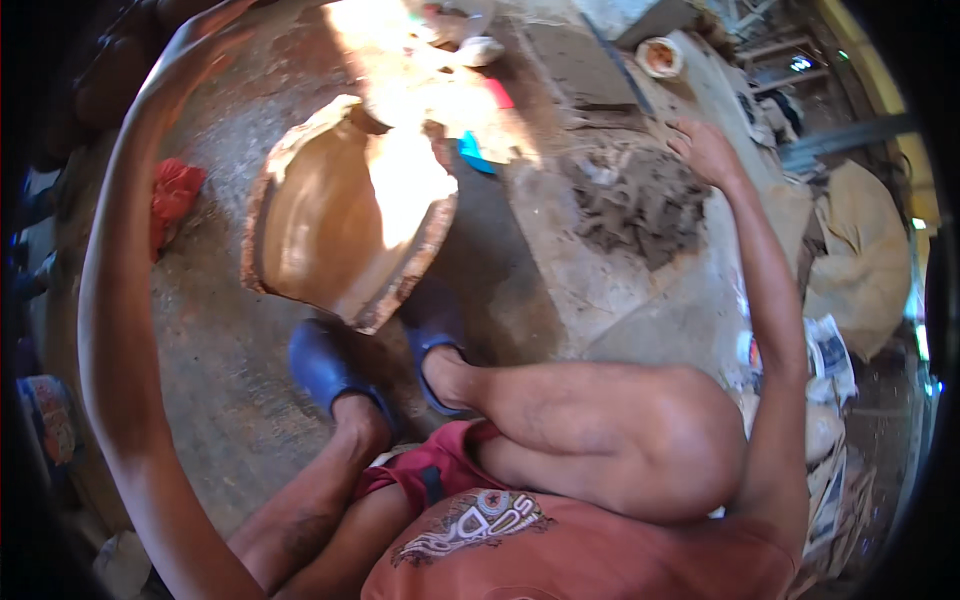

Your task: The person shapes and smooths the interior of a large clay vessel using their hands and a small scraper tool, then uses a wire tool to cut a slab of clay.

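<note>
The right hand [703, 153] looks open, fingers apart, by the lumpy grey clay [640, 210] on the pale ground [590, 315]. I can't see the left hand — it's out of sight. The clay looks soft, heavy — best scooped from underneath.

A hard, stained grey-brown floor [225, 270] spreads widely to the left of the right hand [705, 152]. Strong sunlight [372, 55] makes a glaring patch on it, well left of that hand. To the hand's right, at the dim edge, are a rack [782, 48], a yellow post [888, 90] and small bright spots of light [921, 343].
</note>
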Available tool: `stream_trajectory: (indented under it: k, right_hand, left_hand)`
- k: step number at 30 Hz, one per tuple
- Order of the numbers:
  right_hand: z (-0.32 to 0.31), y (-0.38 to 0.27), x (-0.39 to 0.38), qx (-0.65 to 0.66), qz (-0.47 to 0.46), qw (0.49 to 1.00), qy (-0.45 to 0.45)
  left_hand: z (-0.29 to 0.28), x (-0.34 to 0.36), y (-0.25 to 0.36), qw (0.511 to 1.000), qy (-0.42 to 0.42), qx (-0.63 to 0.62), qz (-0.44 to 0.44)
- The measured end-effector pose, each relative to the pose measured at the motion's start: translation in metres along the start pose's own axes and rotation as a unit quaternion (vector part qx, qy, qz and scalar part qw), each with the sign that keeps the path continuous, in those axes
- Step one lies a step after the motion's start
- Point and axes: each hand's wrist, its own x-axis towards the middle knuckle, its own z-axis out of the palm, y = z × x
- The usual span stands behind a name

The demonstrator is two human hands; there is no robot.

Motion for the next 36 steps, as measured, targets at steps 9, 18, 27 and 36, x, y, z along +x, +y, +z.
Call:
stream_trajectory:
  k: [9,18,27,36]
  right_hand:
    - [0.070,-0.190,0.025,0.212,-0.073,0.929,-0.293]
    - [0.197,-0.284,-0.096,0.534,0.044,0.804,-0.258]
    - [0.231,-0.300,-0.030,0.487,-0.064,0.869,-0.055]
    - [0.203,-0.459,0.251,0.596,-0.145,0.771,-0.171]
  left_hand:
    - [0.005,0.041,0.009,0.930,-0.268,0.247,-0.049]
    - [0.100,-0.137,-0.166,0.816,-0.212,-0.414,-0.343]
    - [0.152,-0.188,-0.141,0.731,0.004,-0.571,-0.375]
    - [0.086,-0.105,-0.219,0.685,0.240,-0.580,-0.370]
